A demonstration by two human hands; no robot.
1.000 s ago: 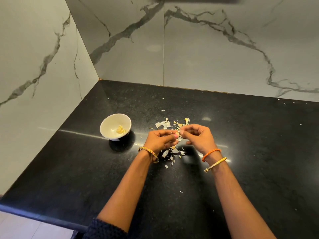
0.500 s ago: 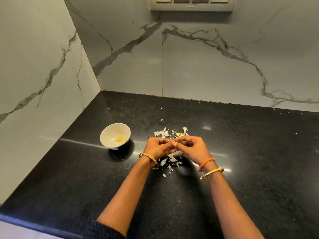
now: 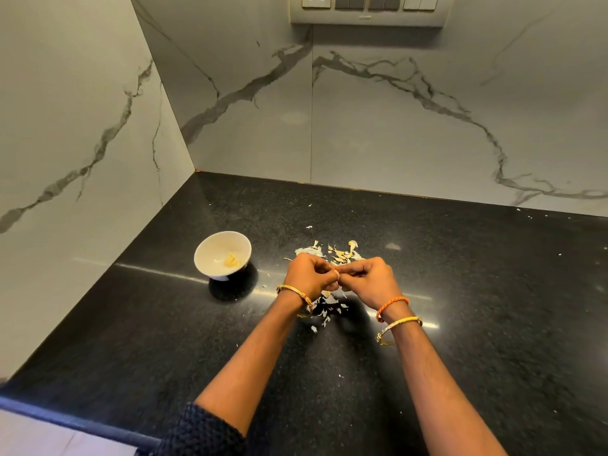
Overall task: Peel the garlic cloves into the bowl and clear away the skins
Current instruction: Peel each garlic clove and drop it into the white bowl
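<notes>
Centre frame: left hand (image 3: 307, 274) and right hand (image 3: 368, 280) pinching one hidden garlic clove; pale papery skins (image 3: 332, 253) on black worktop (image 3: 460, 291); white bowl (image 3: 222, 255) centre-left.

I see a black counter (image 3: 460, 291) with fine pale speckles, scattered with off-white and tan garlic skins (image 3: 339, 253), and beside them a white bowl (image 3: 210, 255) holding pale yellow cloves (image 3: 231, 260). The walls (image 3: 378, 126) are light grey marble with dark grey veins. My left wrist carries a gold bangle (image 3: 296, 292), my right an orange braided band (image 3: 391, 306) and a yellow-gold bangle (image 3: 399, 325); the sleeve (image 3: 197, 432) is dark knit.
</notes>
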